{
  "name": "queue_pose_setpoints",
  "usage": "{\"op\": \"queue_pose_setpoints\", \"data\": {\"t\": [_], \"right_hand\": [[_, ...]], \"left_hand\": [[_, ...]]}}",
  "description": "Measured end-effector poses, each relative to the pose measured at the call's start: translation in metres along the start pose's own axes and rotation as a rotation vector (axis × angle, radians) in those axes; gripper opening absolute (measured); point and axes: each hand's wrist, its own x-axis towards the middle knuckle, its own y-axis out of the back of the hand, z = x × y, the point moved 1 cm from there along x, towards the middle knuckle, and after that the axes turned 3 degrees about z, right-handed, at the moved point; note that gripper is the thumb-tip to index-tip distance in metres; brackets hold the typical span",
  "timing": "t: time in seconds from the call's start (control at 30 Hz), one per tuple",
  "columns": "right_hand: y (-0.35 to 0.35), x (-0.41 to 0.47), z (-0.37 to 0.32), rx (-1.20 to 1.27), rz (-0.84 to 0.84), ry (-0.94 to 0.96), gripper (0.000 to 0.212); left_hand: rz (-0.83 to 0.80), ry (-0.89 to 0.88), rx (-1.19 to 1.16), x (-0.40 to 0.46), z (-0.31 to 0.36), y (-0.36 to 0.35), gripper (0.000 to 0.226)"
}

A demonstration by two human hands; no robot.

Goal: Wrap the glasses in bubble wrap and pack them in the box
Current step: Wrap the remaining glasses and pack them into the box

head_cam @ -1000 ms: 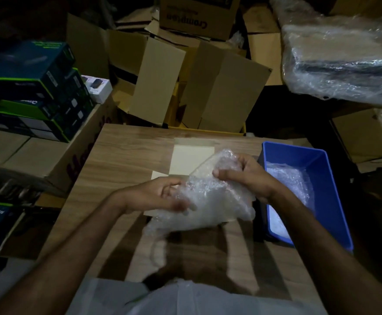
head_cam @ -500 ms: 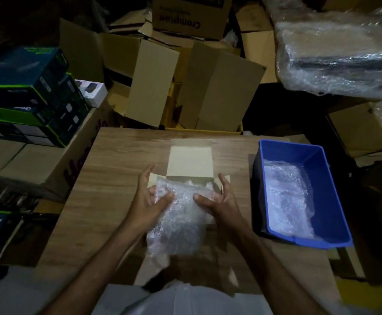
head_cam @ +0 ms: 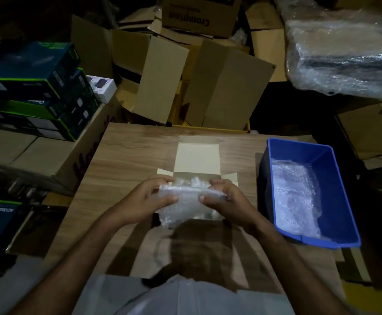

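Both the left hand [head_cam: 148,201] and right hand [head_cam: 223,198] grip a bubble-wrapped bundle [head_cam: 185,203] over the open cardboard box [head_cam: 197,155] on a wood-grain table [head_cam: 126,160]; a blue bin [head_cam: 342,196] sits right of the right hand, with stacked cartons [head_cam: 208,87] beyond.

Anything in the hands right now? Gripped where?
Both hands hold one bubble-wrapped bundle over the open box. Left hand pinches its left end, right hand its right end. The contents can't be made out.

Pale grey-white shirt [head_cam: 185,296], 2 bare forearms, no sleeves.
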Motion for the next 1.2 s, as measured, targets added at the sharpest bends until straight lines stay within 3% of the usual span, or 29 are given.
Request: {"op": "queue_pose_setpoints", "data": {"t": [0.07, 0.1, 0.27, 0.4, 0.5, 0.6, 0.67, 0.73, 0.87, 0.97, 1.1, 1.2], "right_hand": [[-0.001, -0.002, 0.007, 0.161, 0.011, -0.120, 0.039], [-0.005, -0.004, 0.008, 0.186, 0.029, -0.126, 0.041], [-0.020, -0.006, 0.019, 0.309, 0.089, -0.140, 0.011], [-0.026, -0.010, 0.029, 0.385, 0.050, -0.247, 0.017], [-0.024, -0.010, 0.027, 0.433, 0.019, -0.282, 0.031], [-0.024, -0.010, 0.022, 0.372, 0.066, -0.239, 0.033], [-0.028, -0.010, 0.026, 0.298, 0.123, -0.172, 0.043], [-0.031, -0.005, 0.032, 0.217, 0.149, -0.088, 0.037], [-0.040, 0.006, 0.044, 0.077, 0.216, 0.071, 0.010], [-0.049, 0.010, 0.056, 0.174, 0.274, -0.055, 0.012], [-0.053, 0.013, 0.056, 0.256, 0.254, -0.188, 0.023], [-0.057, 0.017, 0.056, 0.165, 0.331, -0.055, 0.030]], "left_hand": [[-0.070, 0.068, -0.251, -0.001, 0.003, -0.006, 0.026], [-0.054, 0.087, -0.288, -0.001, 0.003, -0.009, 0.025], [0.061, 0.151, -0.432, -0.001, -0.013, -0.018, 0.013], [0.016, 0.248, -0.543, -0.003, -0.023, -0.012, 0.022], [-0.061, 0.284, -0.727, -0.007, -0.024, -0.008, 0.044], [0.012, 0.224, -0.473, -0.007, -0.021, -0.011, 0.028], [0.066, 0.194, -0.395, -0.004, -0.022, -0.013, 0.044], [0.048, 0.168, -0.336, 0.000, -0.025, -0.012, 0.049], [-0.031, 0.079, -0.091, 0.015, -0.033, -0.007, 0.011], [-0.091, 0.177, -0.244, 0.026, -0.035, 0.000, 0.016], [-0.217, 0.377, -0.615, 0.037, -0.045, 0.009, 0.039], [-0.222, 0.357, -0.453, 0.048, -0.051, 0.011, 0.037]]}}
